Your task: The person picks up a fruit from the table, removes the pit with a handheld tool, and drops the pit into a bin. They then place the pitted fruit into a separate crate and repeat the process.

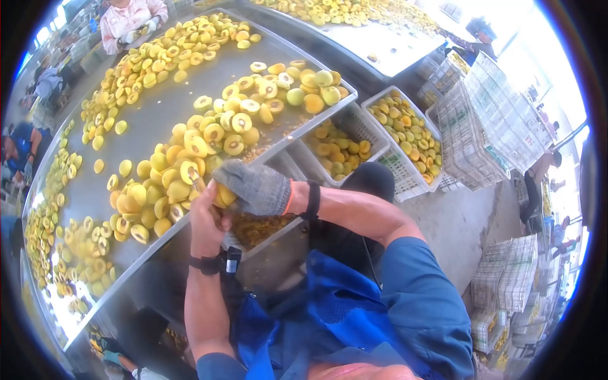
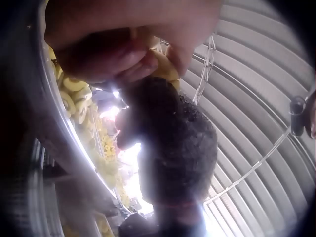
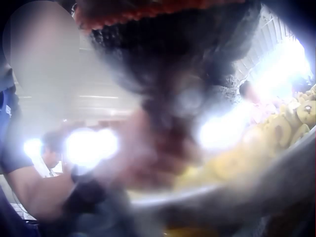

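Observation:
A yellow apricot (image 1: 225,197) is held between the two hands, just over the near edge of the metal table (image 1: 278,147). The bare left hand (image 1: 209,218) grips it from below and the side; the left wrist view shows the fingers curled with the yellow fruit (image 2: 165,66) at their tips. From above, the right hand (image 1: 256,189), in a grey knit glove with an orange cuff, curls over the same apricot. Its fingertips are hidden behind the fruit and blurred in the right wrist view. Halved apricots (image 1: 190,172) lie piled right beside the hands.
Crates of apricots (image 1: 405,130) stand right of the table, near stacked white crates (image 1: 484,123). Below the hands sits a bin of small brown pieces (image 1: 259,229). More halves (image 1: 149,66) cover the table's far side, where another person (image 1: 132,22) works.

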Action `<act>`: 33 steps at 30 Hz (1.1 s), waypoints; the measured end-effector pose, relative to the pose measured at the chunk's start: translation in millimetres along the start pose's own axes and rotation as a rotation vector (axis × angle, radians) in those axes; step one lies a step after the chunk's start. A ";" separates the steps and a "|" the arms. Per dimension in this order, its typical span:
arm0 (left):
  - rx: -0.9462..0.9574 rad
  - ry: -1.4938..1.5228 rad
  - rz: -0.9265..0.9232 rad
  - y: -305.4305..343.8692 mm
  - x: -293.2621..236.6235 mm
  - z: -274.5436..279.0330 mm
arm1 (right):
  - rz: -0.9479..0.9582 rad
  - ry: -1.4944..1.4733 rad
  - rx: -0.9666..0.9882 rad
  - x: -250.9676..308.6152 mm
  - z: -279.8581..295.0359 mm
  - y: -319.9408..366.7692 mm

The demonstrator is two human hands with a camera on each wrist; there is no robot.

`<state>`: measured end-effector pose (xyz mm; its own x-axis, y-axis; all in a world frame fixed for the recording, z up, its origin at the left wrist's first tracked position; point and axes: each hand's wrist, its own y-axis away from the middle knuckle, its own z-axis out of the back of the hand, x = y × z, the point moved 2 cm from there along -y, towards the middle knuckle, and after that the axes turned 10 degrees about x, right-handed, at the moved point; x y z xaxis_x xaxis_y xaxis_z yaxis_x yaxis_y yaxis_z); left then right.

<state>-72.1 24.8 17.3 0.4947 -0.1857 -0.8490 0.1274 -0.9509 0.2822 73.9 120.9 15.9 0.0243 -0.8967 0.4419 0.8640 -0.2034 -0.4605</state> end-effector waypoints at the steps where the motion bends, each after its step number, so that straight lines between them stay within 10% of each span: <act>1: 0.034 0.028 0.036 1.4 -1.9 -0.2 | 0.056 -0.025 0.009 -1.3 0.9 -0.9; 8: 0.134 0.389 0.234 -6.7 6.3 17.3 | -0.046 -0.223 0.344 3.8 27.5 -19.6; 13: 0.179 0.436 0.077 -12.2 6.1 30.3 | 0.013 0.163 -0.003 -3.9 28.0 -24.1; 20: 0.147 0.506 0.005 -27.0 1.3 35.7 | -0.453 -0.705 -0.154 -48.7 16.5 5.6; 33: -0.006 -0.380 -0.027 -63.1 -16.0 29.0 | -0.548 -0.953 -0.400 -45.6 13.8 19.9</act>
<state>-113.0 80.6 0.0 0.1372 -0.2407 -0.9609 0.1411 -0.9554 0.2594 97.0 163.2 -2.7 0.2116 -0.0282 0.9769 0.6600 -0.7331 -0.1641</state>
